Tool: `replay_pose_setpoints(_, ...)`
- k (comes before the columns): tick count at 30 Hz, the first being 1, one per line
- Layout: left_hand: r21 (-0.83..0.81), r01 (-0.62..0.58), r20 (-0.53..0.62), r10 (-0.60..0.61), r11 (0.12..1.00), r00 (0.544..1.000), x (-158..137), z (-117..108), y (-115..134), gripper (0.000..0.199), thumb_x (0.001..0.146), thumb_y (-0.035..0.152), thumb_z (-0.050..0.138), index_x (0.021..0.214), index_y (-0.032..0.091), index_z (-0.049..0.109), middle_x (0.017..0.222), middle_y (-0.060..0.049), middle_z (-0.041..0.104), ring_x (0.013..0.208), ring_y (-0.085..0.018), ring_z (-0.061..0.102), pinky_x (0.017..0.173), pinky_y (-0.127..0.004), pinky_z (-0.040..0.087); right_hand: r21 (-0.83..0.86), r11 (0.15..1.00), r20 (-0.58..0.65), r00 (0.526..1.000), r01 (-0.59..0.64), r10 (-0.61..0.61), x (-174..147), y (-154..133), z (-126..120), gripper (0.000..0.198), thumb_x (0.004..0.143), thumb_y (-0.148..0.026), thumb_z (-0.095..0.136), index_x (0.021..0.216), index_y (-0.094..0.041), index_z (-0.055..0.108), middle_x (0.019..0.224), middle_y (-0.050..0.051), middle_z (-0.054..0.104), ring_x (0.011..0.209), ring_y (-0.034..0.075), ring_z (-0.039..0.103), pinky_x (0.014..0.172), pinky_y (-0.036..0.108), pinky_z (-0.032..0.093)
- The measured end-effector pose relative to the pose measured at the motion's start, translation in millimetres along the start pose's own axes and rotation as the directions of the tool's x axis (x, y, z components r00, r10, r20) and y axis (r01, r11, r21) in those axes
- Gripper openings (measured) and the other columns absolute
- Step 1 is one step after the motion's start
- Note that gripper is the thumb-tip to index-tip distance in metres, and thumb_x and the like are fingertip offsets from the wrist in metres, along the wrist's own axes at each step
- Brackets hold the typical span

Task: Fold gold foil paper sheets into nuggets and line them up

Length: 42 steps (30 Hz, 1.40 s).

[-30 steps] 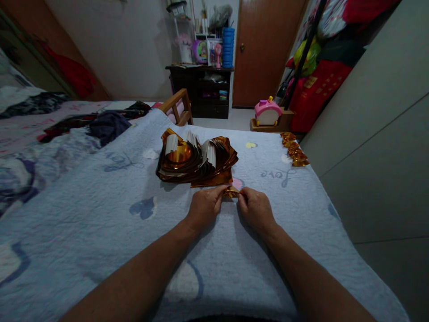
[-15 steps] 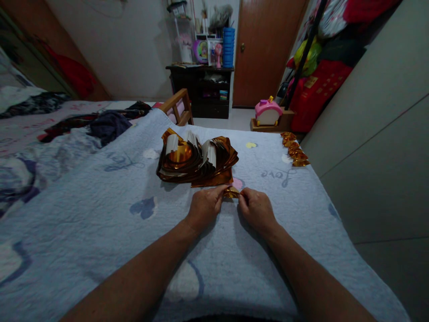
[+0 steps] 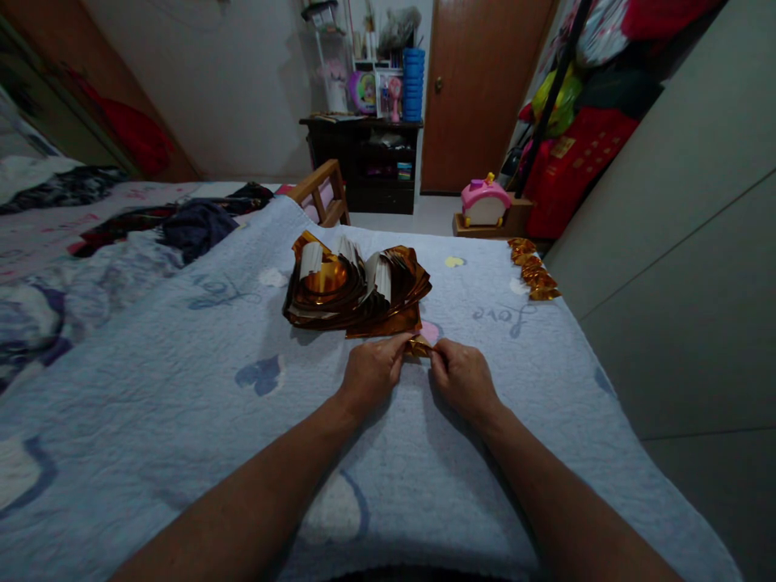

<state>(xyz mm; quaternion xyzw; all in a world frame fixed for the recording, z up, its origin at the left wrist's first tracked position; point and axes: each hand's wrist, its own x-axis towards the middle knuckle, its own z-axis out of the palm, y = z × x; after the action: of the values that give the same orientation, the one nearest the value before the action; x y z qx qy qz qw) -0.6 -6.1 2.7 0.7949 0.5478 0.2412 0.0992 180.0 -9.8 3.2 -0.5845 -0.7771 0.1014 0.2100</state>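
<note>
1. Location of workpiece: a small, shiny gold foil piece with a creased surface is at the centre of the frame, slightly below mid-height, between the hands and just above or against a pale blue quilted bedspread with heart prints. Contact beneath it cannot be confirmed.
2. Left hand: thumb and forefinger are pinched together on the piece's left end; the remaining fingers are curled in.
3. Right hand: thumb and forefinger are pinched on the right end; the remaining fingers are curled under, their tips hidden.
4. Adjacent stock: a thick, curled stack of gold-and-white foil paper sits upper centre, just beyond the left hand. A flat gold foil sheet projects from beneath its right part.
5. Upper right: a row of small, crumpled-looking gold foil pieces lies near the bedspread's edge.
6. Caution, tearing: uneven or excessive pull between the two pinches could split the thin foil.
7. Caution, loss of shape: releasing one end early could let the creases spring out; pressing too hard could flatten them.
8. Caution, disturbance: a forward knuckle movement could shift the stack. Tugging the soft bedspread could tip the row's pieces over the edge.
</note>
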Motion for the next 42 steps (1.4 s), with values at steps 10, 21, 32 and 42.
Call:
replay_pose_setpoints(10,0.03,0.023,0.014,-0.023,0.999,1.0,1.0,0.4,1.5,0.036,0.093,0.015,0.058,0.127,0.023,0.068,0.111,-0.007,0.078,0.089,-0.023,0.076,0.076,-0.029,0.056,0.001,1.0,-0.011,1.0,0.018,-0.018,-0.8,-1.9,1.7,0.019,0.091,-0.017,0.051,0.078,-0.019,0.065,0.075,0.008,0.071,0.066,0.019,0.061,0.063,0.029,0.033)
replay_pose_setpoints(21,0.077,0.052,0.038,-0.055,0.996,0.998,2.2,2.4,3.0,0.032,0.095,0.018,0.057,0.125,0.021,0.068,0.106,-0.008,0.079,0.085,-0.023,0.075,0.072,-0.028,0.053,0.013,0.999,-0.021,0.999,0.038,-0.037,-1.5,-2.3,2.6,0.02,0.091,-0.018,0.05,0.076,-0.019,0.064,0.073,0.007,0.071,0.064,0.019,0.061,0.062,0.029,0.033)
replay_pose_setpoints(32,0.081,0.051,0.038,-0.054,0.995,0.998,3.4,2.6,4.0,0.031,0.094,0.016,0.058,0.123,0.02,0.068,0.104,-0.009,0.079,0.086,-0.024,0.074,0.073,-0.029,0.052,0.042,0.997,-0.028,0.998,0.066,-0.065,-2.6,-3.0,3.1,0.021,0.091,-0.019,0.049,0.075,-0.019,0.062,0.071,0.006,0.068,0.063,0.018,0.06,0.062,0.03,0.032)
replay_pose_setpoints(42,-0.218,-0.009,-0.048,-0.002,0.976,0.999,3.7,6.4,-0.6,0.029,0.093,0.011,0.053,0.115,0.019,0.071,0.108,-0.006,0.078,0.095,-0.022,0.074,0.085,-0.03,0.055,0.07,0.997,-0.084,0.996,0.041,-0.035,-1.9,-1.4,0.1,0.022,0.088,-0.019,0.048,0.07,-0.019,0.06,0.065,0.005,0.066,0.06,0.017,0.058,0.061,0.029,0.031)
